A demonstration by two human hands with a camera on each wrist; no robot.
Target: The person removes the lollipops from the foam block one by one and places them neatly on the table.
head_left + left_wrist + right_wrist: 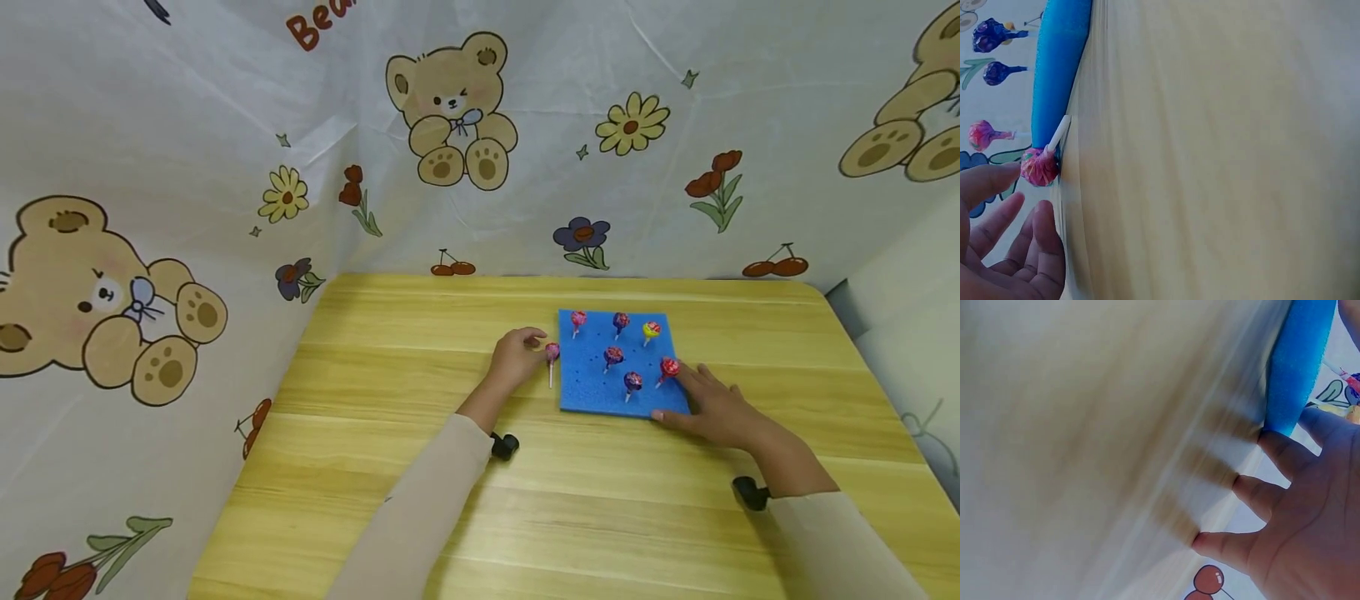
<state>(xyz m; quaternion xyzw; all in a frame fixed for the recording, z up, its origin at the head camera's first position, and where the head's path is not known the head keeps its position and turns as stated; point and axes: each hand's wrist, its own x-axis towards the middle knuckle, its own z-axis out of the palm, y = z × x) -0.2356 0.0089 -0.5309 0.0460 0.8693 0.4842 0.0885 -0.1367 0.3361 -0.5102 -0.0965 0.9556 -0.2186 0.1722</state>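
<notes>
A blue foam board [581, 387] lies on the table, with several wrapped lollipops standing in it by their sticks. Just off its left side is a pink lollipop [552, 352], its white stick pointing toward the person. My left hand [516, 360] is beside this lollipop, thumb and fingers parted. In the left wrist view a fingertip comes right up to the pink wrapper [1039, 169], with nothing gripped. My right hand [716, 407] rests at the board's right edge, fingers spread, near the red lollipop [670, 367]. Fingertips touch the tabletop in the right wrist view.
Small holes dot the board among the pink lollipop [578, 318], purple lollipop [621, 320] and yellow lollipop [651, 330] at the back. The wooden table [405, 333] meets a bear-printed cloth [525, 233] behind and at the left.
</notes>
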